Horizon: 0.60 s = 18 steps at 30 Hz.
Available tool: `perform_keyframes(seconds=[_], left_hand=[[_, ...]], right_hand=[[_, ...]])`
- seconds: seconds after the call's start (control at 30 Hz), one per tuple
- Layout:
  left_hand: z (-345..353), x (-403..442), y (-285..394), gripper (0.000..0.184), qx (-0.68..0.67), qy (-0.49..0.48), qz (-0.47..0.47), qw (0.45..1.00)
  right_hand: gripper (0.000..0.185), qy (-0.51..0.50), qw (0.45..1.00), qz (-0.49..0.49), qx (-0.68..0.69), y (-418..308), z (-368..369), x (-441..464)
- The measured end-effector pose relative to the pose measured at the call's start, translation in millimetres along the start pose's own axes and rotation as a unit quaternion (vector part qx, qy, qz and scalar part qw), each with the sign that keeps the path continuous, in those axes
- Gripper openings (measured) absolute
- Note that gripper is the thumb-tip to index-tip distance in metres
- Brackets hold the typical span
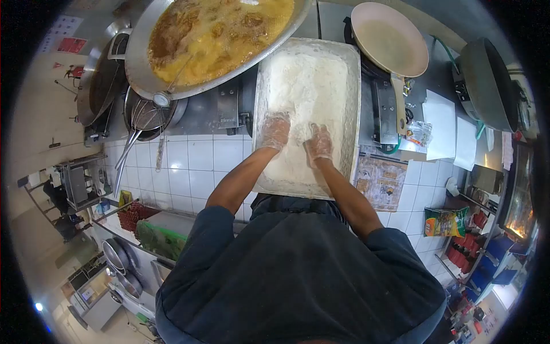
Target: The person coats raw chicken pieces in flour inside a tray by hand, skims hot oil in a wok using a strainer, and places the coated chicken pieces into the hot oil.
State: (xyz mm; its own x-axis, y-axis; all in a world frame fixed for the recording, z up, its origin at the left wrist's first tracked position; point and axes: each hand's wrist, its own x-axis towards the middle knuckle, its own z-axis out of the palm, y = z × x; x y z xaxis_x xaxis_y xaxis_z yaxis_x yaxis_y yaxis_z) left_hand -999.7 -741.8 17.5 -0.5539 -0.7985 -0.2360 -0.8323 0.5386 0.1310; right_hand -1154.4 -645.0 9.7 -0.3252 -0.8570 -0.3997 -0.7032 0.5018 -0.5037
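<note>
A deep metal tray (354,86) of white flour (309,74) lies in front of my body. Both my hands are in it, wearing clear plastic gloves dusted with flour. My left hand (276,131) is pressed into the flour by the left side; its fingertips are coated and partly buried, so their pose is unclear. To the right of it, my right hand (319,142) rests on the flour with its fingers stretched forward and slightly apart. No separate piece of food can be made out under either hand.
A large wok (130,69) of bubbling oil with food frying stands at the upper left, a thermometer (162,100) at its rim. Below it, a wire strainer (148,116) sits over a pot. A frying pan (392,43) is on a burner at right, near white papers (440,123).
</note>
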Motion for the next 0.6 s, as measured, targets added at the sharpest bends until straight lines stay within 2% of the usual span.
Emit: perform_keyframes(seconds=[0.07,0.13,0.17,0.2,0.27,0.3,0.33,0.37,0.4,0.43,0.47,0.53,0.57,0.6], left_hand=[[31.1,-5.2,-10.4,0.031,-0.051,0.116,0.029,0.992],[-23.6,-1.7,4.9,0.033,-0.032,-0.007,0.020,0.999],[-45.4,-3.2,12.1,0.033,-0.022,-0.070,0.014,0.997],[-47.3,-5.1,12.9,0.035,-0.067,-0.073,-0.012,0.995],[-53.1,-7.9,11.2,0.039,-0.153,-0.075,-0.064,0.983],[-62.9,-9.7,14.7,0.038,-0.187,-0.106,-0.105,0.971],[-78.8,-9.5,20.0,0.038,-0.221,-0.135,-0.145,0.955],[-87.2,-9.6,22.7,0.038,-0.253,-0.164,-0.184,0.936],[-72.3,-10.9,18.6,0.037,-0.441,-0.159,-0.210,0.858],[-47.7,-16.8,12.2,0.036,-0.610,-0.149,-0.230,0.744],[-32.5,-21.6,8.7,0.036,-0.754,-0.132,-0.239,0.597],[-33.0,-26.4,19.0,0.031,-0.870,-0.062,-0.204,0.444],[-32.8,-31.4,25.5,0.029,-0.914,-0.029,-0.187,0.358],[-35.0,-28.5,29.8,0.029,-0.914,-0.042,-0.218,0.341]], right_hand=[[0.062,0.005,1.000,-0.025,-0.018,0.2,-2.5,12.8],[0.060,0.000,0.995,-0.066,-0.082,-33.9,-48.0,28.4],[0.060,0.033,0.991,-0.112,-0.073,-45.0,-57.7,38.2],[0.060,0.067,0.983,-0.158,-0.063,-53.3,-62.8,52.7],[0.059,0.065,0.970,-0.234,-0.009,-57.6,-59.0,87.7],[0.058,0.063,0.961,-0.270,0.017,-53.8,-52.2,108.6],[0.057,0.085,0.935,-0.343,-0.042,-30.7,-13.0,141.7],[0.056,0.102,0.933,-0.339,-0.058,-31.8,-14.5,142.1],[0.055,0.119,0.931,-0.336,-0.073,-34.9,-17.9,138.3],[0.054,0.133,0.930,-0.332,-0.086,-37.7,-18.1,130.2],[0.053,0.103,0.934,-0.336,-0.068,-35.5,-16.6,121.3],[0.051,0.047,0.937,-0.345,-0.038,-21.3,-20.3,117.0],[0.052,-0.064,0.945,-0.310,0.082,-5.0,-2.8,120.6],[0.054,-0.171,0.928,-0.266,0.198,16.9,26.4,131.3]])
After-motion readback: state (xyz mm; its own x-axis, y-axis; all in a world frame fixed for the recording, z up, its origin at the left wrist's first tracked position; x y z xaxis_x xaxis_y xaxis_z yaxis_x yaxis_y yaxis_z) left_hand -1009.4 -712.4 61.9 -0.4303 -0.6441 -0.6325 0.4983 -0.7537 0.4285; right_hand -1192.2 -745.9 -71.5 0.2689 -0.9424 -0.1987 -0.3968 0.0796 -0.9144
